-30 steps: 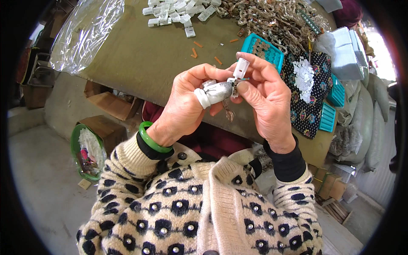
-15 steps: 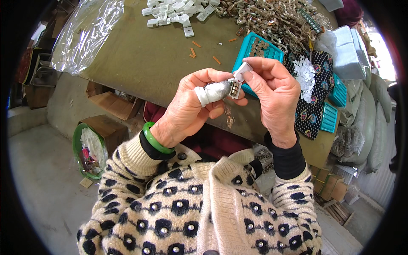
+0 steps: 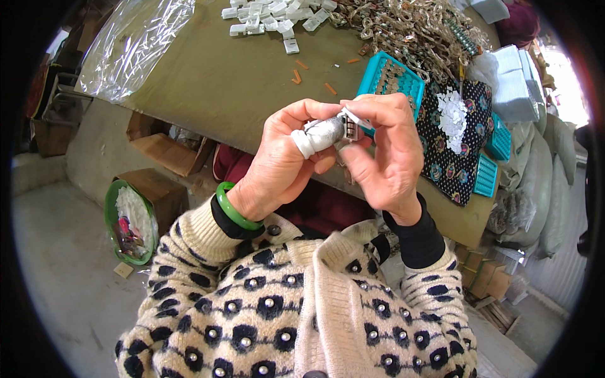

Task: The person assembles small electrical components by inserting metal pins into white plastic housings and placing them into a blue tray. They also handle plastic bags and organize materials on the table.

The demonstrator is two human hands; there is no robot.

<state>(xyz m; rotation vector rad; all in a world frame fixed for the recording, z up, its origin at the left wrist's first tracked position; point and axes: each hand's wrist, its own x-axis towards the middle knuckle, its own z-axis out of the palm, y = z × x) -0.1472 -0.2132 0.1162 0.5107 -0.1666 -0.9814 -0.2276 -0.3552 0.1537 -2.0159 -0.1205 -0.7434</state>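
Left hand [image 3: 277, 167], taped thumb, pinches small silver metal clasp [image 3: 348, 129]; right hand [image 3: 384, 157] fingertips grip its white tab [image 3: 354, 117]. Keep clasp steady, press squarely.

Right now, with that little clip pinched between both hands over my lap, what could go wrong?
1. The clip is held only by fingertips of the left hand and right hand, off the table edge; a slip would likely drop it onto the lap or floor.
2. The wrapped left thumb may grip less surely.
3. The metal heap lies close; a wide reach might scatter it.
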